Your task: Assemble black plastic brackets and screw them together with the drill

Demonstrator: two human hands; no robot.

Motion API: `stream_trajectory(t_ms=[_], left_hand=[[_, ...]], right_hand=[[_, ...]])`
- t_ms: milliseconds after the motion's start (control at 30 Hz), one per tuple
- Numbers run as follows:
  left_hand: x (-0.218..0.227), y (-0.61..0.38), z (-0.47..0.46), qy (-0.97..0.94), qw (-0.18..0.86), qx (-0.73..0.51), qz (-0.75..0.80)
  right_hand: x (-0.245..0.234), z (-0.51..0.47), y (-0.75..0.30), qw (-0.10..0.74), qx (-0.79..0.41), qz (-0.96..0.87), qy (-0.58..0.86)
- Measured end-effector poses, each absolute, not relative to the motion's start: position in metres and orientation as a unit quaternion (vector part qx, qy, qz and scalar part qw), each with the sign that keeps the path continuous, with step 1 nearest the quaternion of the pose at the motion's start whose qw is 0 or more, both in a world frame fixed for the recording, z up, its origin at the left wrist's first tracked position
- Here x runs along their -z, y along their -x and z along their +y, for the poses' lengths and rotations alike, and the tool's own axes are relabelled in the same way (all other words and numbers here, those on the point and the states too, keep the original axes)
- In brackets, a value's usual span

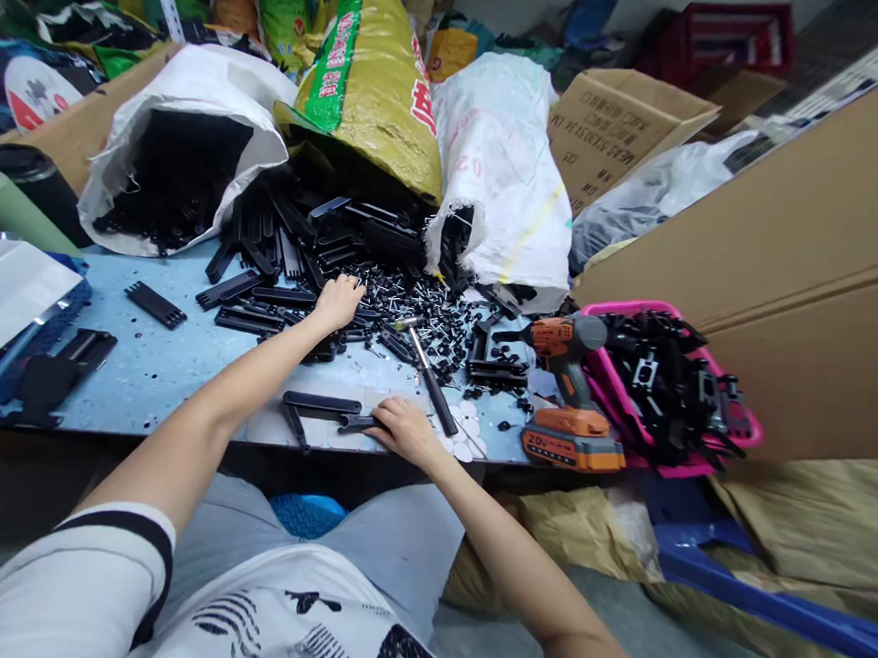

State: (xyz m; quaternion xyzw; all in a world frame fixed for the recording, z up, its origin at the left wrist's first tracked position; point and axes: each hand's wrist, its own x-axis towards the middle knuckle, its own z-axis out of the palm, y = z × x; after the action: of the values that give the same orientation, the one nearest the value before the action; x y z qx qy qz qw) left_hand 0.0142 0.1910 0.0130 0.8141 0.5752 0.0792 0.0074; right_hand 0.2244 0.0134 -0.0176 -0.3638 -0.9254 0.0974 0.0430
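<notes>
My left hand (341, 300) reaches over the table to the edge of a heap of small screws and black bits (403, 301). Its fingers look curled; whatever they pinch is hidden. Close to the front edge, my right hand (407, 430) has its fingers closed on the end of a short black plastic piece (357, 424). That piece lies beside a long black plastic strip (321, 402), which meets another black strip (295, 427) at an angle. A hammer (433, 384) with a black grip rests just beyond my right hand, its head among the screws.
An orange cordless drill (566, 388) stands at the right, beside a pink basket (752, 431) of black parts. Along the back lie a white sack (201, 72), a yellow-green sack (380, 94) and another white sack (503, 163). A blue basket (66, 293) sits far left.
</notes>
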Motion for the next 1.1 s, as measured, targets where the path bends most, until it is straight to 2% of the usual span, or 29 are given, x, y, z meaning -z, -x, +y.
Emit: stream_trajectory(t_ms=[133, 267, 433, 533, 633, 767, 933, 1033, 1100], left_hand=[[0.003, -0.035, 0.223, -0.803, 0.031, -0.068, 0.592], [0.014, -0.040, 0.237, -0.798, 0.063, -0.057, 0.596], [0.008, -0.033, 0.242, -0.802, 0.088, -0.085, 0.585], [-0.005, -0.021, 0.225, -0.790, 0.075, -0.128, 0.595], [-0.018, 0.005, 0.185, -0.778, 0.080, -0.181, 0.597], [-0.030, 0.054, 0.103, -0.749, 0.140, -0.271, 0.589], [-0.026, 0.093, 0.014, -0.729, 0.214, -0.259, 0.596], [-0.022, 0.099, -0.006, -0.729, 0.240, -0.233, 0.597], [-0.024, 0.098, -0.007, -0.745, 0.223, -0.205, 0.595]], right_hand=[[0.016, 0.012, -0.223, 0.048, -0.126, -0.921, 0.366], [0.005, 0.036, -0.224, 0.095, -0.129, -0.909, 0.384], [0.000, 0.129, -0.228, 0.145, -0.067, -0.822, 0.547], [0.004, 0.192, -0.230, 0.111, -0.061, -0.721, 0.681], [0.010, 0.233, -0.232, 0.091, -0.105, -0.656, 0.742], [0.014, 0.244, -0.235, 0.121, -0.134, -0.653, 0.735], [0.003, 0.209, -0.233, 0.227, -0.120, -0.690, 0.677], [-0.014, 0.170, -0.224, 0.309, -0.167, -0.719, 0.600], [-0.026, 0.140, -0.216, 0.313, -0.211, -0.738, 0.560]])
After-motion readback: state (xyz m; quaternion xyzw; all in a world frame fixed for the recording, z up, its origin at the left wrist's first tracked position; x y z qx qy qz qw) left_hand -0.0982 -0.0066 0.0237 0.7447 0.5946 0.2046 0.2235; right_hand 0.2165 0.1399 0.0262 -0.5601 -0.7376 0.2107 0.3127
